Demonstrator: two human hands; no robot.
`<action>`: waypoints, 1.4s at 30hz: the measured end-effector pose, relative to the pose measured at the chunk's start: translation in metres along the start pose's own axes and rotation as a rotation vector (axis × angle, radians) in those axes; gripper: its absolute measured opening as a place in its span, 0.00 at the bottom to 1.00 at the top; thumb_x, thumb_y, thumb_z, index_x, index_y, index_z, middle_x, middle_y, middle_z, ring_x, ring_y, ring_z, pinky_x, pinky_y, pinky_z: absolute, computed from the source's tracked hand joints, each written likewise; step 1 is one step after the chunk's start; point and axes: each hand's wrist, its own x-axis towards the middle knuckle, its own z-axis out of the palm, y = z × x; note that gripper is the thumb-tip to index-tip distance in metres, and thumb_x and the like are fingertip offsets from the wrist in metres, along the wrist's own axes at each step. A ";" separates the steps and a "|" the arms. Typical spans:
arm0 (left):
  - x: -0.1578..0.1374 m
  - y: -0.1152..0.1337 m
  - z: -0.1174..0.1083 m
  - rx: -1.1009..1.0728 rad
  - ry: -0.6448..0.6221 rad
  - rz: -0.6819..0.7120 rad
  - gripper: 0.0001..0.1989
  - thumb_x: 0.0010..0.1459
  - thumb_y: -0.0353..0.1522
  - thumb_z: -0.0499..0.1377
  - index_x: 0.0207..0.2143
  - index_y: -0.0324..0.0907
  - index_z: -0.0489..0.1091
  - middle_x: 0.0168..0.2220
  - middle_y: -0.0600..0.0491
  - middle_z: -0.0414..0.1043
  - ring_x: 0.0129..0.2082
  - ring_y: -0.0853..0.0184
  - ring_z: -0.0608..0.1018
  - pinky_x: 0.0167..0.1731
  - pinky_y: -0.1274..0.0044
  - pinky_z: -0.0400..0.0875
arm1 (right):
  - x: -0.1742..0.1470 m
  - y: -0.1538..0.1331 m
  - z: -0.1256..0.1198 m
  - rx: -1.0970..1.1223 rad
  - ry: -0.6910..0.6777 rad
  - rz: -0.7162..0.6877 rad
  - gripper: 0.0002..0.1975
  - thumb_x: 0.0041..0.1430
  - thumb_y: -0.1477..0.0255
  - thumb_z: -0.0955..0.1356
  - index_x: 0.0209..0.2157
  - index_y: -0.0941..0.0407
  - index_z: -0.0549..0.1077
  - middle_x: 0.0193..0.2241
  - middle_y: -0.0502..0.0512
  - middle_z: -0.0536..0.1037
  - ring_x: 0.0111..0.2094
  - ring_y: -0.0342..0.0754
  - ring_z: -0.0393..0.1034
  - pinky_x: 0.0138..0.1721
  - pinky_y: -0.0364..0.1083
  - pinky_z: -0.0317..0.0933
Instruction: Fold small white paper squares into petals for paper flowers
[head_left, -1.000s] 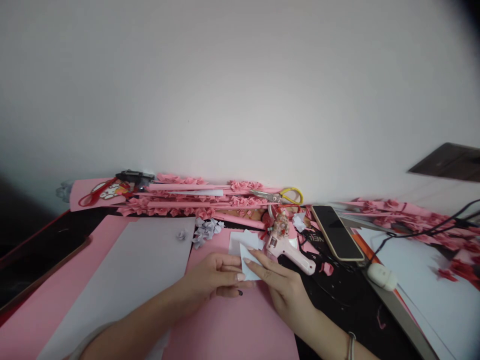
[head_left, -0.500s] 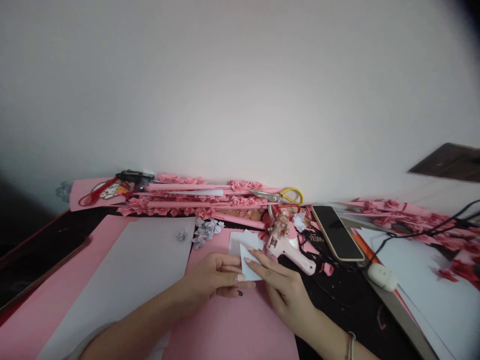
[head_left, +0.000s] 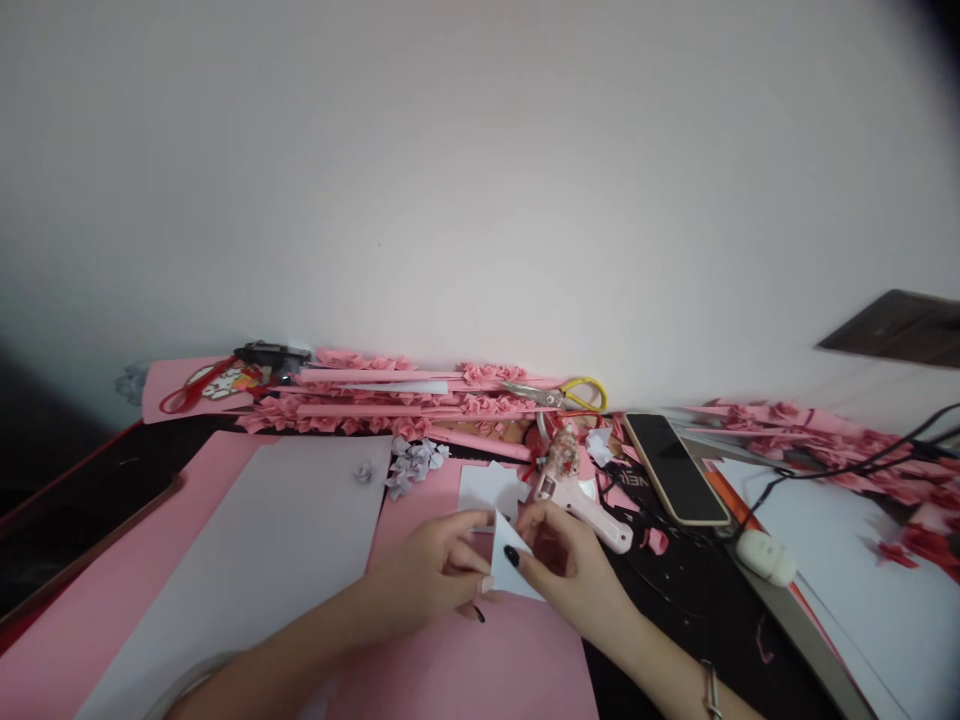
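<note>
A small folded white paper [head_left: 507, 568] is held between my two hands, above a pink sheet [head_left: 465, 665]. My left hand [head_left: 431, 560] pinches its left edge, thumb low and index finger near the top corner. On the right side, my right hand [head_left: 574, 560] grips the paper with the thumb on its near face; the other fingers curl behind and are partly hidden. Just beyond lie more white paper pieces [head_left: 487, 484]. A light pink glue gun [head_left: 589, 510] rests beyond my right hand. Several folded pale paper flowers [head_left: 412, 466] sit to the left of the white pieces.
A large white sheet [head_left: 262, 540] lies at the left. Pink paper flower stems [head_left: 375, 411] and yellow-handled scissors [head_left: 581, 394] line the wall. To the right are a phone [head_left: 675, 468], a white earbud case [head_left: 766, 557], black cables [head_left: 840, 474] and white sheets [head_left: 832, 550].
My right hand has gone from flattened fingers on the paper to a thumb-and-finger grip at its right side. The paper has turned and shifted slightly toward me.
</note>
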 end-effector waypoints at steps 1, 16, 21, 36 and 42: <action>-0.001 -0.001 0.000 0.002 0.019 -0.002 0.30 0.51 0.27 0.60 0.58 0.39 0.58 0.26 0.54 0.76 0.26 0.69 0.77 0.30 0.77 0.73 | 0.000 -0.001 0.000 -0.001 -0.032 0.017 0.04 0.50 0.76 0.67 0.26 0.57 0.66 0.21 0.46 0.66 0.22 0.41 0.59 0.22 0.39 0.54; -0.002 0.003 -0.003 0.008 0.047 -0.026 0.34 0.50 0.29 0.61 0.59 0.34 0.56 0.32 0.48 0.79 0.30 0.64 0.79 0.30 0.75 0.75 | 0.002 0.003 -0.002 0.276 -0.210 0.202 0.21 0.54 0.55 0.67 0.18 0.56 0.63 0.15 0.49 0.70 0.16 0.43 0.64 0.18 0.40 0.53; -0.001 0.009 -0.005 -0.024 0.084 -0.009 0.27 0.52 0.34 0.61 0.54 0.39 0.63 0.37 0.47 0.79 0.40 0.59 0.79 0.33 0.74 0.74 | 0.001 0.000 0.000 0.415 -0.153 0.187 0.21 0.54 0.53 0.66 0.21 0.56 0.65 0.15 0.50 0.73 0.17 0.45 0.69 0.21 0.42 0.61; -0.005 0.013 0.002 0.047 0.017 0.056 0.16 0.58 0.41 0.54 0.34 0.37 0.72 0.34 0.45 0.77 0.32 0.63 0.79 0.31 0.75 0.72 | -0.002 -0.006 0.005 0.422 -0.058 0.169 0.22 0.53 0.51 0.66 0.20 0.55 0.64 0.14 0.48 0.71 0.15 0.44 0.67 0.21 0.42 0.62; -0.005 0.008 0.008 0.179 0.021 0.188 0.09 0.56 0.32 0.56 0.33 0.38 0.75 0.31 0.51 0.77 0.30 0.68 0.76 0.32 0.79 0.71 | -0.006 -0.002 0.009 0.398 -0.041 0.179 0.22 0.54 0.52 0.66 0.20 0.55 0.64 0.13 0.48 0.71 0.15 0.45 0.67 0.20 0.42 0.61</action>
